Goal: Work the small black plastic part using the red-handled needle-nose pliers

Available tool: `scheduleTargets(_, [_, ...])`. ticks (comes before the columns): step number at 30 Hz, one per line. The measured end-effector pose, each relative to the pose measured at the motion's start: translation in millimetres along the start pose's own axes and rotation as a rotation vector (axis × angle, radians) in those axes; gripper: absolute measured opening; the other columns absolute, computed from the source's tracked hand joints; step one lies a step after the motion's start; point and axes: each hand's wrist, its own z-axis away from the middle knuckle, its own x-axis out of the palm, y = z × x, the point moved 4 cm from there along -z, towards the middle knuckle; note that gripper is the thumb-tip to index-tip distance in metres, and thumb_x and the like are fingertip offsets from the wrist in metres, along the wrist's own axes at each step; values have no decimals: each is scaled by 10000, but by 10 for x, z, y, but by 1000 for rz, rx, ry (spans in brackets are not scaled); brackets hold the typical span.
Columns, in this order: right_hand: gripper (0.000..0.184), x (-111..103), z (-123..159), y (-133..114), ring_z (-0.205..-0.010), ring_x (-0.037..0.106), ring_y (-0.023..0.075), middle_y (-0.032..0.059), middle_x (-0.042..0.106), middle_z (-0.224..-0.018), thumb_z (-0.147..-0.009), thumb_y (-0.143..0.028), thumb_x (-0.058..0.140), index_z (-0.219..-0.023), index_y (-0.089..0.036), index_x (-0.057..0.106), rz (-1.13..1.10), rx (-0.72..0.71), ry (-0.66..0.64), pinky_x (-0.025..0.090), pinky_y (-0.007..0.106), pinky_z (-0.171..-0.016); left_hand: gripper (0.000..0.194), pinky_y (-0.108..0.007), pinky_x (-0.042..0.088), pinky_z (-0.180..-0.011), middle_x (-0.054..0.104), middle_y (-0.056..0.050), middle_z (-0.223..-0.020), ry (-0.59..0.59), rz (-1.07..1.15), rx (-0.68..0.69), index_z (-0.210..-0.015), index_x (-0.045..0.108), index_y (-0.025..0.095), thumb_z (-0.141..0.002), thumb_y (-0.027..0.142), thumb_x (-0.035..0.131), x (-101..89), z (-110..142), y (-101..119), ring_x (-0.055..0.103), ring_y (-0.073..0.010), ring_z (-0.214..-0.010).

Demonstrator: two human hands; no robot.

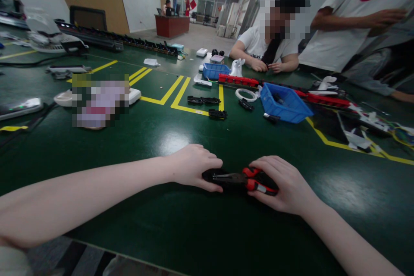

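Observation:
My right hand [286, 185] is closed round the red and black handles of a pair of pliers [249, 179] low over the green table [168, 138]. The pliers' dark jaws point left, into a small black part [210, 175]. My left hand [192, 166] is closed on that black part, its fingers curled over it and hiding most of it. Both hands rest on the table near its front edge.
A blue bin [286, 104] stands mid-right, a smaller blue bin [215, 70] behind it, with red strips [237, 80] and black parts [203, 100] around them. Yellow tape lines [181, 92] cross the table. One person sits at the far side [258, 45], another stands at the right [355, 13].

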Motion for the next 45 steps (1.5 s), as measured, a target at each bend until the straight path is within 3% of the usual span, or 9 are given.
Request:
scheduleTargets(15, [409,-24,-25,-44,-802,644,227,108,683,-915,-800,-436,641,-1069,-142,548,94,-77,-1,474,421,-791,400,-278,361,-633,640,3,-790,9,8,9,-874,573,199,-842,597,596,21,4,-10,590,-157,-675])
scheduleTargets(45, [400,-40,-37,-46,-788,648,228,88,696,-908,-775,-440,652,-1062,-179,554,83,-46,2,462,426,-790,387,-279,359,-635,631,6,-779,12,6,12,-855,566,193,-844,579,602,6,8,0,574,-158,-668])
